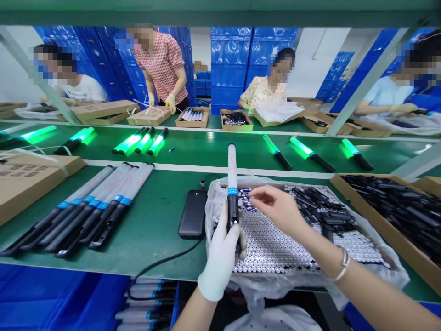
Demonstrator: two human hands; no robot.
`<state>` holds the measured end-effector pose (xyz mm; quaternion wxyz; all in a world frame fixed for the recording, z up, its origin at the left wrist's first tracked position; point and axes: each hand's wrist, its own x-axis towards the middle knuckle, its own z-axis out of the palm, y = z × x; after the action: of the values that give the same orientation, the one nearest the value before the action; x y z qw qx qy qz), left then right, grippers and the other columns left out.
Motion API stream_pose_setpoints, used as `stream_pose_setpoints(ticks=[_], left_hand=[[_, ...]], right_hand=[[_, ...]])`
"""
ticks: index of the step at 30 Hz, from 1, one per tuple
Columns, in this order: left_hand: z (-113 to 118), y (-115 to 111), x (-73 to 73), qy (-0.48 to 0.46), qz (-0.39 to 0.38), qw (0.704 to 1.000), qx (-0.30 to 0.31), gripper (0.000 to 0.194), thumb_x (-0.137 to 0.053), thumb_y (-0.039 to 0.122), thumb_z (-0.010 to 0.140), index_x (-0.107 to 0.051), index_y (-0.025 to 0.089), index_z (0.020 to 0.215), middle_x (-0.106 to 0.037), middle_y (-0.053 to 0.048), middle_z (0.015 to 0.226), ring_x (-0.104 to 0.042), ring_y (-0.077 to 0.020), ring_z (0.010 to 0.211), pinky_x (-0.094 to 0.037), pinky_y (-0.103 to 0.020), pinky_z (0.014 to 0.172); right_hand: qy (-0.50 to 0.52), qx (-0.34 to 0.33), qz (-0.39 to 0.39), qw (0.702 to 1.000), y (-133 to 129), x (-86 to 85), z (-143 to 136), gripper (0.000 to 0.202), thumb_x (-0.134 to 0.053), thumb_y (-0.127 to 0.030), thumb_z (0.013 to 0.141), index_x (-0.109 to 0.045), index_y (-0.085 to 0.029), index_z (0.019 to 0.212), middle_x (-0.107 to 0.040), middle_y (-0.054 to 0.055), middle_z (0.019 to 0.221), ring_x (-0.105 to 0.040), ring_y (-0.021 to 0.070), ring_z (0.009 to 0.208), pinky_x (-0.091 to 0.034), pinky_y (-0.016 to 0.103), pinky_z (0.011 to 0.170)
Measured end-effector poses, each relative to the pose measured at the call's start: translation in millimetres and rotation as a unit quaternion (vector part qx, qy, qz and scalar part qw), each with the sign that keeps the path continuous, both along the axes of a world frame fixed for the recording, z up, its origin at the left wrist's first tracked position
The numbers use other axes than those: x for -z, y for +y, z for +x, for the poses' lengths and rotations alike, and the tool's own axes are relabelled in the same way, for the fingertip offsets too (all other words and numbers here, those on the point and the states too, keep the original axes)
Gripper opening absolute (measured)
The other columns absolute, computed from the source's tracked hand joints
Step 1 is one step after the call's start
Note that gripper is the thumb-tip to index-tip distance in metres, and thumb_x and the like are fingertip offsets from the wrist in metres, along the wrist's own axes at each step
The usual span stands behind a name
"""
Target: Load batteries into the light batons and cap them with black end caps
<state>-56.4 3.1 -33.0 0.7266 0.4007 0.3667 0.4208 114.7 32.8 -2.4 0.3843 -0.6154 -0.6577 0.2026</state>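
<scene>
Head cam: gloved L hand (pixel 220 250) is wrapped firmly round black handle of a light baton (pixel 232 168), held up in front of the battery tray, clear tube uppermost. Bare R hand (pixel 274 204) has fingers bent, thumb & forefinger nearly together by the loose batteries (pixel 247 203); can't tell if one's pinched btwn them.

Risks, my guess: a small cell could slip from those fingertips & roll off, as they're smooth & round. Cell could also go in wrong way round if ends aren't checked. Baton could twist if gloved grip slackens, glove poss. slick on plastic.

Around: packed batteries (pixel 262 250) fill tray, w/ black parts (pixel 339 220) strewn on top, so some cells are covered. Crumpled plastic liner (pixel 382 276) hangs over front edge, could snag a wrist. Power bank (pixel 192 214) sits just L of tray on worktop (pixel 155 234); its cable (pixel 156 264) loops toward front edge, poss. catch for L forearm. More batons (pixel 99 202) lie further L; carton (pixel 382 246) of black pieces crowds R side.
</scene>
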Motion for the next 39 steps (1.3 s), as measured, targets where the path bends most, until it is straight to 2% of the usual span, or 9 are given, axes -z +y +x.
stream_pose_setpoints(ticks=[3, 8, 12, 17, 22, 28, 33, 36, 39], left_hand=[[-1.7, -0.9, -1.7, -0.017, -0.01, 1.0, 0.001, 0.086, -0.048, 0.024, 0.087, 0.001, 0.028, 0.158, -0.048, 0.006, 0.057, -0.04, -0.0077, 0.046, -0.031, -0.017, 0.042], [-4.7, -1.9, -3.5, -0.071, -0.024, 0.997, 0.012, 0.1, -0.045, 0.009, 0.071, 0.003, 0.023, 0.158, -0.05, 0.005, 0.062, -0.039, -0.0058, 0.048, -0.029, -0.018, 0.047], [-3.7, -0.2, -6.1, -0.041, -0.038, 0.998, 0.011, 0.093, -0.047, 0.015, 0.079, 0.003, 0.019, 0.158, -0.048, 0.005, 0.058, -0.04, -0.0069, 0.047, -0.03, -0.018, 0.045], [0.6, 4.2, -8.6, 0.014, -0.068, 0.998, -0.005, 0.084, -0.057, 0.035, 0.085, -0.014, 0.028, 0.157, -0.047, 0.005, 0.065, -0.038, -0.0056, 0.045, -0.024, -0.013, 0.037], [2.0, 5.2, -10.8, 0.016, -0.111, 0.993, -0.03, 0.073, -0.056, 0.052, 0.085, -0.033, 0.031, 0.15, -0.057, -0.003, 0.091, -0.039, -0.0006, 0.041, -0.022, -0.013, 0.034], [0.3, 4.7, -12.8, 0.017, -0.079, 0.997, 0.006, 0.082, -0.052, 0.026, 0.081, -0.019, 0.023, 0.156, -0.039, 0.008, 0.054, -0.028, -0.0044, 0.038, -0.018, -0.013, 0.035], [4.0, 8.9, -10.0, 0.032, -0.087, 0.996, -0.006, 0.075, -0.054, 0.041, 0.086, -0.027, 0.027, 0.154, -0.038, 0.008, 0.056, -0.029, -0.004, 0.036, -0.017, -0.013, 0.033], [5.8, 10.1, -5.1, 0.052, -0.101, 0.993, -0.016, 0.074, -0.051, 0.06, 0.086, -0.036, 0.027, 0.15, -0.038, 0.007, 0.053, -0.03, -0.0035, 0.036, -0.018, -0.012, 0.035], [6.2, 9.6, 2.0, 0.059, -0.118, 0.991, -0.033, 0.077, -0.051, 0.068, 0.082, -0.042, 0.026, 0.146, -0.045, 0.005, 0.056, -0.035, -0.0043, 0.039, -0.023, -0.012, 0.036]], right_hand=[[-0.114, -0.041, -0.072, 0.99, 19.4, -1.4, 18.1, 0.016, -0.061, -0.017, 0.085, -0.074, -0.02, 0.093, -0.074, 0.003, 0.094, -0.067, 0.0167, 0.081, -0.054, 0.034, 0.081], [-0.178, -0.093, -0.117, 0.973, 48.1, 14.5, 22.0, 0.022, -0.061, -0.004, 0.078, -0.075, -0.02, 0.083, -0.075, 0.002, 0.09, -0.068, 0.0191, 0.087, -0.051, 0.034, 0.087], [-0.2, -0.089, -0.151, 0.964, 64.2, 21.0, 20.7, 0.012, -0.069, -0.012, 0.073, -0.073, -0.019, 0.081, -0.074, 0.002, 0.082, -0.067, 0.0169, 0.076, -0.051, 0.028, 0.072], [-0.201, -0.099, -0.181, 0.958, 70.1, 26.3, 20.9, 0.018, -0.075, -0.016, 0.066, -0.074, -0.018, 0.084, -0.074, 0.0, 0.077, -0.065, 0.0134, 0.066, -0.048, 0.022, 0.062], [-0.193, -0.054, -0.156, 0.967, 62.9, 25.9, 23.2, 0.014, -0.068, -0.019, 0.076, -0.077, -0.019, 0.088, -0.075, 0.001, 0.082, -0.068, 0.0163, 0.074, -0.051, 0.025, 0.069], [-0.196, 0.008, -0.05, 0.979, 24.4, -17.1, 34.4, 0.02, -0.057, -0.022, 0.087, -0.075, -0.021, 0.096, -0.073, 0.005, 0.102, -0.067, 0.0205, 0.09, -0.052, 0.033, 0.086], [-0.17, -0.101, 0.046, 0.979, -20.5, -43.5, 24.2, 0.018, -0.055, -0.027, 0.091, -0.072, -0.026, 0.096, -0.073, 0.0, 0.099, -0.069, 0.0171, 0.087, -0.055, 0.028, 0.079], [-0.174, -0.166, 0.05, 0.969, -28.1, -40.3, 9.0, 0.021, -0.052, -0.022, 0.093, -0.072, -0.026, 0.099, -0.073, -0.001, 0.1, -0.069, 0.0152, 0.09, -0.056, 0.026, 0.083], [-0.179, -0.213, 0.067, 0.958, -24.0, -32.3, -3.7, 0.027, -0.049, -0.016, 0.093, -0.072, -0.024, 0.105, -0.072, 0.001, 0.103, -0.068, 0.0149, 0.095, -0.055, 0.027, 0.087]])
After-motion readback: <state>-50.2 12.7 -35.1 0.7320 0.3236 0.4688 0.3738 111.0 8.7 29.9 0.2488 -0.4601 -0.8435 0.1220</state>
